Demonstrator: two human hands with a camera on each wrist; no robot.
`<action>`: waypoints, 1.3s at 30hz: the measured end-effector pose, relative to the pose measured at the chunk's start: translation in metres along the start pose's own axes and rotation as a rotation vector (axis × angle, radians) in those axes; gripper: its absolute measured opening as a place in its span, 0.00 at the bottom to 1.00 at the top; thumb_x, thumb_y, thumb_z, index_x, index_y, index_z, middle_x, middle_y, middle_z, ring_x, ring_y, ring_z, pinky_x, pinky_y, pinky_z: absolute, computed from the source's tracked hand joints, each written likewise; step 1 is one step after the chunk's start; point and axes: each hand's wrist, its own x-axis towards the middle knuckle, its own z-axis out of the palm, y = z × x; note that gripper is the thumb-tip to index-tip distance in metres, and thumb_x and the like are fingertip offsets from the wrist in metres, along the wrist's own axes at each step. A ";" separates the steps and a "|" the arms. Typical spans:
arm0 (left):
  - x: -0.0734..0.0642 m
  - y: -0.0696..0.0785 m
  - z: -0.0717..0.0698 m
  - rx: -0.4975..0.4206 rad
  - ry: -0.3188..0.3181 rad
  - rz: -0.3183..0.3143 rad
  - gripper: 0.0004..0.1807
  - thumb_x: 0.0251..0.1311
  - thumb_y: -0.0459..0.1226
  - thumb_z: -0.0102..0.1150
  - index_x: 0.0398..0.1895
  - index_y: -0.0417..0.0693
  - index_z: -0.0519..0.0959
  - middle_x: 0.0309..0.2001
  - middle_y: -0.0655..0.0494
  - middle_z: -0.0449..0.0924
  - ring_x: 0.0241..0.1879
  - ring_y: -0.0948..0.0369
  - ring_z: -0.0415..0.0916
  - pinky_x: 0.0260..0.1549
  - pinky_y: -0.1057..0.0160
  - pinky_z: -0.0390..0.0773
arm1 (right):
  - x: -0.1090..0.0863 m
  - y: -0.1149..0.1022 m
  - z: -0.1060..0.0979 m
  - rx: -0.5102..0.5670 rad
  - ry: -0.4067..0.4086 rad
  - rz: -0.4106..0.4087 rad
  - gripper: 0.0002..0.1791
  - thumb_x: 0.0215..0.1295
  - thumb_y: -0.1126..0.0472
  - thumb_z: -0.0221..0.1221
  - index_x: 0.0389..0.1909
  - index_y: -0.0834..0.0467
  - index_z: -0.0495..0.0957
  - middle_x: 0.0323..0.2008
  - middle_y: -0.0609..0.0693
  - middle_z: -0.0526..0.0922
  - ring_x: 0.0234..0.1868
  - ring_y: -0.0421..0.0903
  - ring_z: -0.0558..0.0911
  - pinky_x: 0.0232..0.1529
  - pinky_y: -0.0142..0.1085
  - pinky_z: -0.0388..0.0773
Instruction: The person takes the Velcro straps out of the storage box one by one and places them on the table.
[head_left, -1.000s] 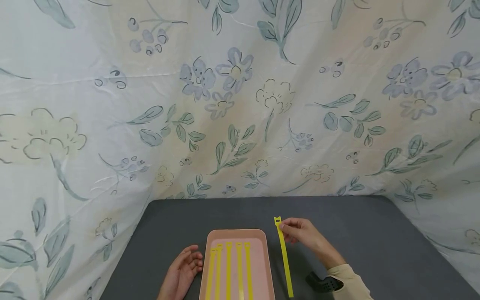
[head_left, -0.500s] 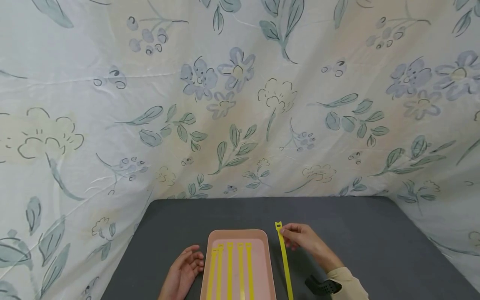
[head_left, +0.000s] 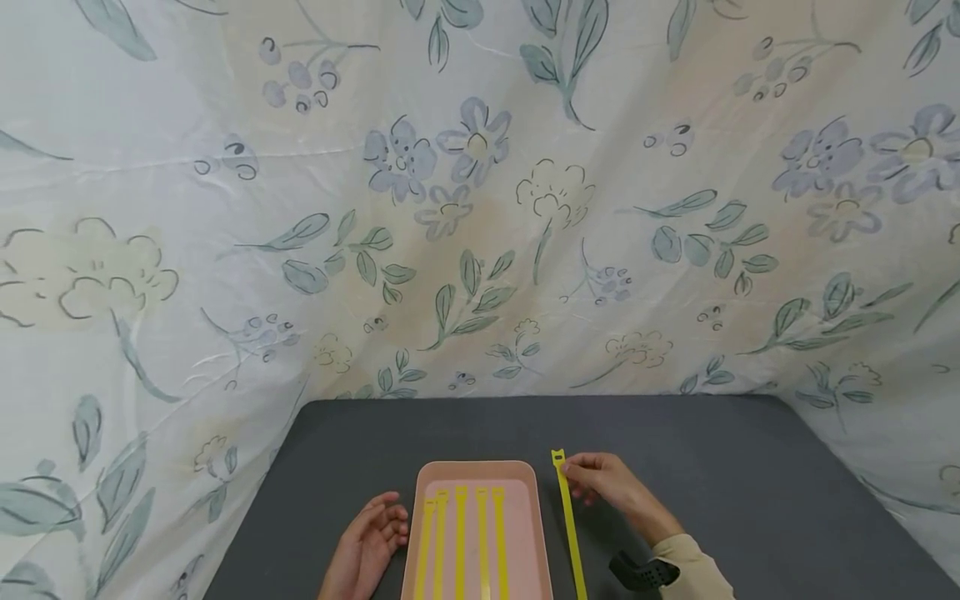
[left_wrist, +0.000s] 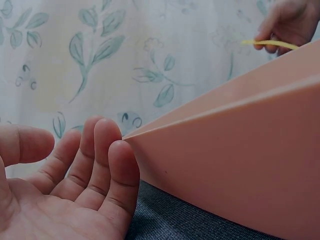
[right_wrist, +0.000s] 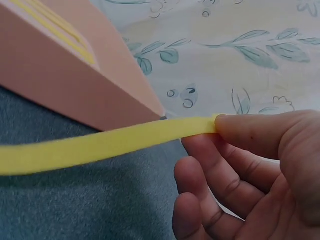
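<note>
My right hand (head_left: 611,487) pinches a yellow hook-and-loop cable tie (head_left: 570,525) near its slotted head, between thumb and fingers. The strap runs down toward me beside the tray's right edge, and the right wrist view shows it arching above the table. Several more yellow cable ties (head_left: 461,542) lie side by side, lengthwise, in the pink tray (head_left: 534,500). On the tray's left, my left hand (head_left: 365,537) rests palm turned inward with relaxed fingers (left_wrist: 122,165) beside the tray's wall. It holds nothing; whether a fingertip touches the tray, I cannot tell.
A dark grey table (head_left: 675,442) carries the tray near its front edge. Behind and around it hangs a pale floral cloth (head_left: 480,208). A black band (head_left: 645,573) circles my right wrist below a beige sleeve (head_left: 693,571).
My right hand has come slightly lower, toward me, with the cable tie still pinched. The left hand and the tray stay about where they were.
</note>
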 end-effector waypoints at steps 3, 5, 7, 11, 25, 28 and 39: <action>0.000 0.000 0.000 -0.002 -0.005 0.001 0.14 0.82 0.46 0.34 0.57 0.61 0.72 0.44 0.64 0.77 0.41 0.65 0.74 0.49 0.66 0.74 | 0.001 0.003 0.000 -0.009 0.008 0.009 0.22 0.73 0.49 0.59 0.48 0.66 0.82 0.34 0.49 0.83 0.34 0.45 0.81 0.35 0.40 0.79; 0.000 0.001 0.000 -0.001 -0.011 0.002 0.14 0.82 0.46 0.34 0.57 0.61 0.72 0.44 0.64 0.77 0.41 0.65 0.73 0.49 0.66 0.74 | 0.001 0.006 0.001 -0.012 0.017 0.017 0.21 0.73 0.49 0.59 0.48 0.64 0.82 0.34 0.49 0.84 0.35 0.46 0.81 0.35 0.40 0.79; 0.000 0.001 0.000 0.000 -0.019 0.004 0.14 0.82 0.46 0.34 0.57 0.61 0.72 0.44 0.64 0.77 0.41 0.65 0.74 0.49 0.66 0.74 | 0.002 0.008 0.001 -0.014 0.026 0.023 0.20 0.73 0.49 0.59 0.47 0.63 0.82 0.34 0.49 0.84 0.34 0.46 0.81 0.35 0.40 0.78; -0.001 0.001 -0.001 -0.001 -0.038 0.012 0.15 0.83 0.46 0.33 0.57 0.62 0.72 0.44 0.64 0.78 0.41 0.66 0.74 0.49 0.66 0.75 | 0.005 0.011 0.002 -0.017 0.035 0.030 0.19 0.72 0.49 0.60 0.47 0.62 0.83 0.35 0.50 0.84 0.34 0.45 0.81 0.34 0.40 0.78; 0.000 0.001 -0.001 -0.002 -0.056 0.030 0.15 0.83 0.46 0.32 0.57 0.62 0.71 0.45 0.65 0.78 0.42 0.66 0.74 0.50 0.67 0.75 | 0.010 0.017 0.009 -0.090 0.085 0.021 0.16 0.70 0.53 0.61 0.45 0.63 0.84 0.34 0.48 0.85 0.32 0.44 0.78 0.28 0.37 0.76; 0.000 0.001 -0.001 -0.009 -0.048 0.025 0.15 0.83 0.46 0.32 0.57 0.62 0.72 0.45 0.64 0.78 0.42 0.66 0.75 0.50 0.66 0.75 | 0.009 0.019 0.013 -0.091 0.087 0.024 0.14 0.70 0.55 0.62 0.44 0.63 0.84 0.32 0.48 0.84 0.30 0.44 0.76 0.28 0.36 0.75; 0.000 -0.001 -0.003 -0.013 -0.051 0.017 0.15 0.83 0.45 0.32 0.57 0.62 0.72 0.45 0.64 0.78 0.42 0.66 0.75 0.50 0.66 0.75 | 0.009 0.028 0.021 -0.096 0.110 0.018 0.14 0.70 0.56 0.62 0.44 0.64 0.84 0.32 0.48 0.82 0.30 0.42 0.76 0.27 0.35 0.74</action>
